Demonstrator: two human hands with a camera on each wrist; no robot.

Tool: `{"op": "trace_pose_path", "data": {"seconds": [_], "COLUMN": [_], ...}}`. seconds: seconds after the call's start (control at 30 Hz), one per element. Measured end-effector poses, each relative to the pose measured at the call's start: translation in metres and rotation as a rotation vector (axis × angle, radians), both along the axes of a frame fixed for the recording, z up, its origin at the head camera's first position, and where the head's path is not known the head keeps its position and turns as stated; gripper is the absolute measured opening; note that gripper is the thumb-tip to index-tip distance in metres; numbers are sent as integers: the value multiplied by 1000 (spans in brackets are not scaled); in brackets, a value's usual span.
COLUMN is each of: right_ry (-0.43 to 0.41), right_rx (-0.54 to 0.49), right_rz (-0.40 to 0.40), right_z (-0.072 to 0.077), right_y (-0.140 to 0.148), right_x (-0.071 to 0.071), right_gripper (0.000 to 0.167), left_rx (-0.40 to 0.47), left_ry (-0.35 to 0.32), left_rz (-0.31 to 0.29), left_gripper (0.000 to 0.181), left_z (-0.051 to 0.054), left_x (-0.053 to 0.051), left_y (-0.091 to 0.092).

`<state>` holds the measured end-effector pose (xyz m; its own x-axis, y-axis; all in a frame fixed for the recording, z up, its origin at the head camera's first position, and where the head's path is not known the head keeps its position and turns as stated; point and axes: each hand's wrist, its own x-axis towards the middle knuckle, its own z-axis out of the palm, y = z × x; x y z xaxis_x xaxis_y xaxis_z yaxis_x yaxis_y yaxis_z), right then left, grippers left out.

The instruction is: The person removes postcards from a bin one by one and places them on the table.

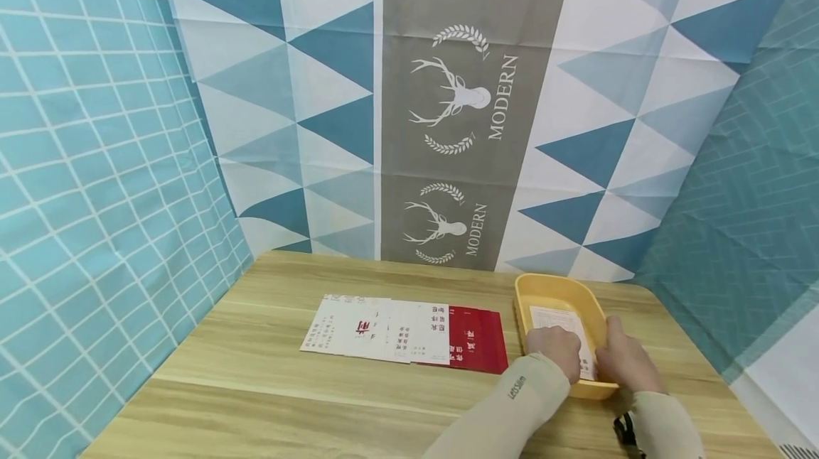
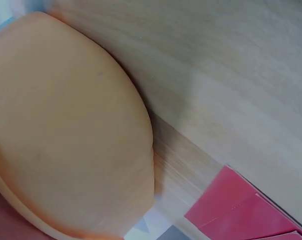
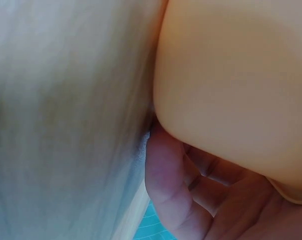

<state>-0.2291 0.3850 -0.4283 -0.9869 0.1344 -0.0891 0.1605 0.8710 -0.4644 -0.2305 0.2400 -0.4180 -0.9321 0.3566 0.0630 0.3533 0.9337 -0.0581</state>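
Note:
A yellow plastic basket (image 1: 544, 291) stands at the right of the table, a white printed card (image 1: 559, 320) lying in it. My left hand (image 1: 554, 347) reaches over the near left rim, its knuckles bent above the card; its fingertips are hidden. In the left wrist view, the basket's outer wall (image 2: 75, 115) covers most of that hand. My right hand (image 1: 630, 359) grips the basket's right side near the front corner. Its curled fingers (image 3: 166, 175) touch the lower outside of the wall in the right wrist view.
Left of the basket, white printed cards (image 1: 348, 327) overlap in a row on the wooden table (image 1: 307, 409). Red cards (image 1: 476, 338) lie at the row's right end, close to the basket. A patterned cloth backdrop (image 1: 333, 125) rises behind the table.

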Motion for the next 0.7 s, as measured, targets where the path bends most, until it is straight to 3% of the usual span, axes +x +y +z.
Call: {"op": "trace_pose_path", "data": {"seconds": [0.5, 0.7], "right_ry": [-13, -17], "right_rx": [-37, -47], "right_rz": [-17, 2], "right_z": [4, 1], "right_y": [0, -1], "right_x": [2, 2], "right_gripper": [63, 63], "left_rx": [24, 36], "left_ry": [154, 103], "left_rz": [-121, -95], "left_gripper": [10, 12], "left_z": [-5, -4], "left_x": [-1, -2], "left_y": [-5, -8]}}
